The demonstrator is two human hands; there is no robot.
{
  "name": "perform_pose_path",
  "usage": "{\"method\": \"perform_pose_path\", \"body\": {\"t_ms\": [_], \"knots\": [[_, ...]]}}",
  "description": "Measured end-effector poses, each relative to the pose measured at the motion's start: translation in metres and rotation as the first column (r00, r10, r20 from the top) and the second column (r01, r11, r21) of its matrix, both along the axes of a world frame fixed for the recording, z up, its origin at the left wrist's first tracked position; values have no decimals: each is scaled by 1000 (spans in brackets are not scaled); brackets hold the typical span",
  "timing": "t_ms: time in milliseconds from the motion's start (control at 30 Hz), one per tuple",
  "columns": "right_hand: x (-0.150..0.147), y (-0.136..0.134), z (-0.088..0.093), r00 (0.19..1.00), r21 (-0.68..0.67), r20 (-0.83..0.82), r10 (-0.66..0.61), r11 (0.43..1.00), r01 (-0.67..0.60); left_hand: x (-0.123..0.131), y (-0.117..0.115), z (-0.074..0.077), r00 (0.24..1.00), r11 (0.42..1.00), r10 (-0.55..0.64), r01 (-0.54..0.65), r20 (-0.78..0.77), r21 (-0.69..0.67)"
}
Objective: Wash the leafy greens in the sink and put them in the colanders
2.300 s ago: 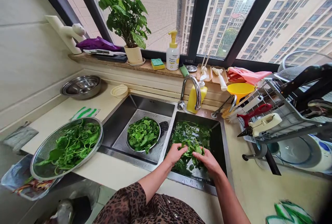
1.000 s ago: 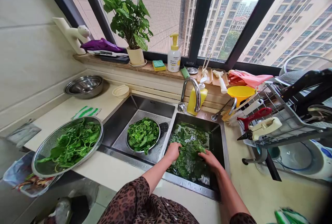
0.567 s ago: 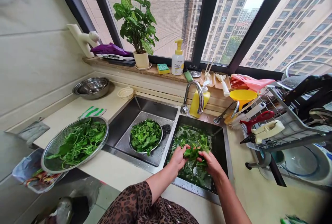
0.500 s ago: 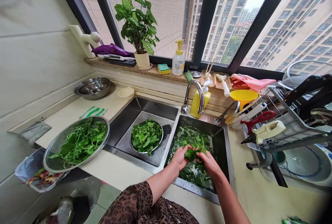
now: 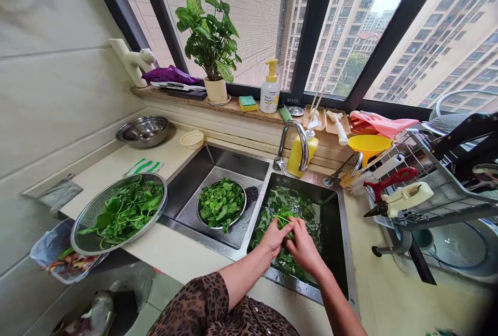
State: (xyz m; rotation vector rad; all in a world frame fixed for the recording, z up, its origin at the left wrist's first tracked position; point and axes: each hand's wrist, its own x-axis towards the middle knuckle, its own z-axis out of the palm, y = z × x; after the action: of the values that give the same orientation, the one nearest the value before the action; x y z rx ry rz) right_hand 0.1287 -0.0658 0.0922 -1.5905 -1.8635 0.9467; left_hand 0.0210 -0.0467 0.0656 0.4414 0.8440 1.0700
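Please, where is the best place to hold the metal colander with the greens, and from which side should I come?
Grip the rim of the colander, coming from the near side, at two opposite points. The thin round rim stands free of the greens, so it is the clear edge to hold. The bowl is wide and full, so one point alone may tip it.
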Motion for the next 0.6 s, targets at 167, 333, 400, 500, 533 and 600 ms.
{"method": "perform_pose_path", "body": {"t_ms": [167,333,400,500,533,600], "knots": [[34,6,15,922,-126,-384,-49,992,1,-10,9,-11,1000,997,10,-12,-19,-81],[62,9,3,732,-420,-511,-451,874,245,-15,19,-10,994,996,-9,-1,-108,-91],[67,8,-9,677,-463,-484,-554,819,339,-17,23,-1,991,996,8,-21,-137,-90],[70,7,-24,687,-515,-443,-576,791,330,-36,30,23,994,996,40,-47,-97,-77],[71,7,-29,699,-534,-417,-582,779,330,-49,33,34,996,997,49,-53,-81,-53],[76,9,-40,720,-551,-360,-593,758,348,-86,36,60,990,994,107,-103,-93,38]]}}
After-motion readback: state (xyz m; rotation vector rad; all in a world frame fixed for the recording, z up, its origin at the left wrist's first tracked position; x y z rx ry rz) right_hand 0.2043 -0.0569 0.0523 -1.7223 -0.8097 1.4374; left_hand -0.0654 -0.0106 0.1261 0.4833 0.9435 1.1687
